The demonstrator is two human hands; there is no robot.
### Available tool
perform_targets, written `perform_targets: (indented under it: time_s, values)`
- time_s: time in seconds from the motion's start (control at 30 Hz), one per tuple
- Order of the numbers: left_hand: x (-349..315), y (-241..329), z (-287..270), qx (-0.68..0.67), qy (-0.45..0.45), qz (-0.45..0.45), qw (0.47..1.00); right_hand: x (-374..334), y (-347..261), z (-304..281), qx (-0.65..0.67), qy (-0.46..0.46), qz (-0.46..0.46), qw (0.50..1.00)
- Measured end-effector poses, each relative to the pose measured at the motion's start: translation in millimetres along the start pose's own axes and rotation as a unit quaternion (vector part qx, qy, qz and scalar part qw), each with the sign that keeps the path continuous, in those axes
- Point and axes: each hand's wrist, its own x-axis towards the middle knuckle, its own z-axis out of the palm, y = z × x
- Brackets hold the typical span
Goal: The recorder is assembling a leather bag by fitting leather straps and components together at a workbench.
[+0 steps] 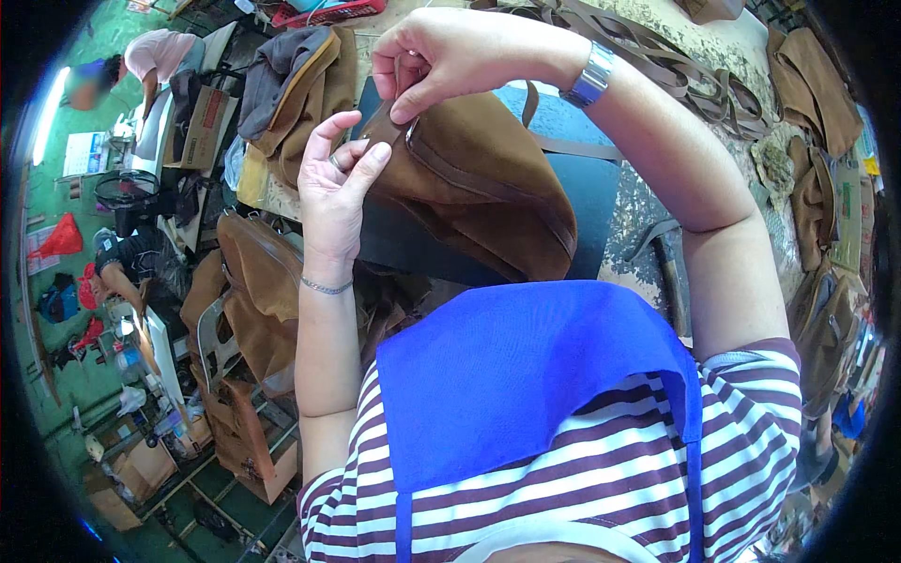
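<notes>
The right hand's thumb and fingers pinch the narrow end of a brown bag, while the left hand's curl close against that end, their grip unclear. Soft and suede-like, the bag tapers there, swells to a rounded far end and carries a darker curved seam, lying over a dark mat on the worn, speckled table.

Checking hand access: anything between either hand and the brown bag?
Nothing visible. The right hand pinches material at the far-left end of the brown bag; the left hand is there too. A hammer lies right of the bag.
</notes>
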Motion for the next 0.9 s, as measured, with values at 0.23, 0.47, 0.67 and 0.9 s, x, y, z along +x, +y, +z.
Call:
perform_targets:
  time_s: [0.23, 0.47, 0.67, 0.9]
  values:
    - [7, 7, 6, -0.012, -0.010, -0.059, 0.998, -3, 1, 9, 0.020, 0.033, -0.050, 0.998]
    - [1, 8, -6, 0.052, -0.023, -0.102, 0.993, -8, -2, 9, -0.020, 0.022, -0.022, 0.999]
    - [-7, 6, -15, 0.027, -0.029, -0.138, 0.990, -10, -13, 10, 0.001, 0.040, -0.015, 0.999]
    - [-13, 3, -11, 0.024, -0.011, -0.120, 0.992, -8, -9, 16, -0.021, 0.063, -0.035, 0.997]
